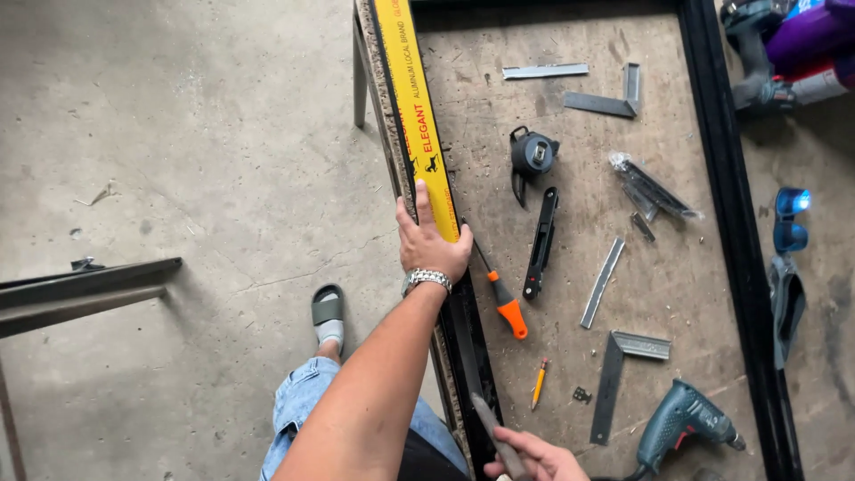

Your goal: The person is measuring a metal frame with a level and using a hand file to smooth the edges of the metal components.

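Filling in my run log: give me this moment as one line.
left hand: flat on yellow-wrapped black metal bar | right hand: grips flat grey metal file | nearby: orange-handled screwdriver, teal power drill

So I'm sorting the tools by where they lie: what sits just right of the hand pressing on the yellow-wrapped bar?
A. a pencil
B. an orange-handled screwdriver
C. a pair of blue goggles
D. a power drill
B: the orange-handled screwdriver lies on the workbench just right of the left hand, which presses on the yellow-wrapped bar.
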